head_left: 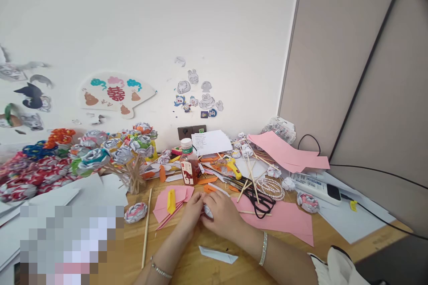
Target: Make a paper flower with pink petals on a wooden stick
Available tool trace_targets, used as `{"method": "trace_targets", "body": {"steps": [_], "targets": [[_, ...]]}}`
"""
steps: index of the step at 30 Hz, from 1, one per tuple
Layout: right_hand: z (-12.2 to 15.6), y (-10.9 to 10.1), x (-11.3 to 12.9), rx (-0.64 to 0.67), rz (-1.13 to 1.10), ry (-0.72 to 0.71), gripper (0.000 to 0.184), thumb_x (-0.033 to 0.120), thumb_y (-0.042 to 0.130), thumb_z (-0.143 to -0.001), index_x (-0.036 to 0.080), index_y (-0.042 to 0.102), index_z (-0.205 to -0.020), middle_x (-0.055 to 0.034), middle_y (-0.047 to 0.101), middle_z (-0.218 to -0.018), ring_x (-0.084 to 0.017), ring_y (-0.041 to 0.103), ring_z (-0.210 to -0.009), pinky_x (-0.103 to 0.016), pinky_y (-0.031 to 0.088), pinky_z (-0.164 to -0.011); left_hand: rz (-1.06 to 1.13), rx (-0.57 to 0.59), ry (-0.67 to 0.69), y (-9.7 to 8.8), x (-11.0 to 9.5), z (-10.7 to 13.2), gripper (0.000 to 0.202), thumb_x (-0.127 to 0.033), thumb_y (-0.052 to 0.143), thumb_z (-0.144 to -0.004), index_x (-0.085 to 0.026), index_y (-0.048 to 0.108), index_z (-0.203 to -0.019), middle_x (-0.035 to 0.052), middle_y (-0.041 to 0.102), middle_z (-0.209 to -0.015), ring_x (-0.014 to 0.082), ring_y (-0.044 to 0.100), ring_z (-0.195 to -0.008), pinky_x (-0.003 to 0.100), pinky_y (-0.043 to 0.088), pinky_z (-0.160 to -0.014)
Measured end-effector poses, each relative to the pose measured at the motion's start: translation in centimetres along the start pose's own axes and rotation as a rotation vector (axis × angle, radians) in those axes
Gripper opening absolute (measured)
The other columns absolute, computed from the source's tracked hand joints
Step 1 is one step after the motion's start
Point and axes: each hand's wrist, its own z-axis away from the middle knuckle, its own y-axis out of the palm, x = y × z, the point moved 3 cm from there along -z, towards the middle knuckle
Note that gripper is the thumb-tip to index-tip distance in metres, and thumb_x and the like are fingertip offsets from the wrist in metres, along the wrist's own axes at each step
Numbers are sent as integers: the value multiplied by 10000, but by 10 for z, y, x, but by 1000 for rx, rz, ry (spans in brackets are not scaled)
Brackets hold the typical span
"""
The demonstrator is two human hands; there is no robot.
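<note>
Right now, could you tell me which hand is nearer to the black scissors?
Right. The right hand sits just left of the black scissors; the left hand is farther left, beyond the right one.

Silver bangle [264,249], thin beaded bracelet [160,270], white sleeve [337,266]

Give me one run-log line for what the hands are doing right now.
left hand: gripping small white folded paper piece | right hand: gripping same piece | nearby: black scissors, pink paper sheet | surface: wooden table
</note>
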Motion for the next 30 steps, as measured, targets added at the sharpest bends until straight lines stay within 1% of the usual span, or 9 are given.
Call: {"method": "trace_targets", "body": {"steps": [4,10,18,21,24,27,30], "targets": [[1,2,-2,-9,-4,-19,213,171,550,-775,135,587,-981,-102,619,-907,-234,538,-867,-382,478,-779,2,38,28,0,-1,-1,195,-382,534,-630,-199,471,-614,-57,469,-565,136,452,-555,256,369,-541],[2,4,-5,-41,-68,0,274,139,550,-750,130,575,-1023,-105,608,-940,-231,528,-900,-373,472,-814,-12,42,63,0,-3,-5,213,-396,549,-596,-206,455,-579,-63,442,-538,149,451,-560,270,372,-548],[2,1,-5,-73,-110,0,288,133,519,-747,148,563,-1031,-99,585,-915,-232,518,-876,-372,474,-775,-17,50,73,-1,-5,-4,243,-424,546,-626,-206,447,-580,-61,438,-541,143,449,-553,264,374,-547],[2,1,-5,-91,-112,-9,270,139,504,-759,153,569,-1020,-98,584,-905,-231,517,-861,-370,472,-761,-10,47,75,-1,-5,-4,268,-449,546,-644,-201,460,-592,-54,461,-552,140,450,-545,262,378,-537],[1,1,-5,-108,-109,-21,203,150,496,-770,153,584,-953,-95,583,-871,-226,514,-828,-359,469,-735,0,41,86,-1,-7,-2,306,-485,555,-643,-197,465,-590,-55,466,-549,132,441,-531,255,378,-521],[-1,-4,-3,-120,-111,-8,137,157,494,-773,159,585,-875,-87,578,-834,-217,509,-800,-344,460,-707,8,35,103,-2,-12,-1,335,-511,564,-640,-196,465,-582,-62,445,-538,120,418,-509,241,365,-490],[-4,-17,-3,-122,-138,-6,107,211,534,-769,173,582,-857,-68,584,-808,-217,506,-797,-363,444,-731,16,15,137,-6,-16,-4,356,-531,581,-635,-192,483,-591,-53,459,-560,125,438,-534,238,380,-501]]}}
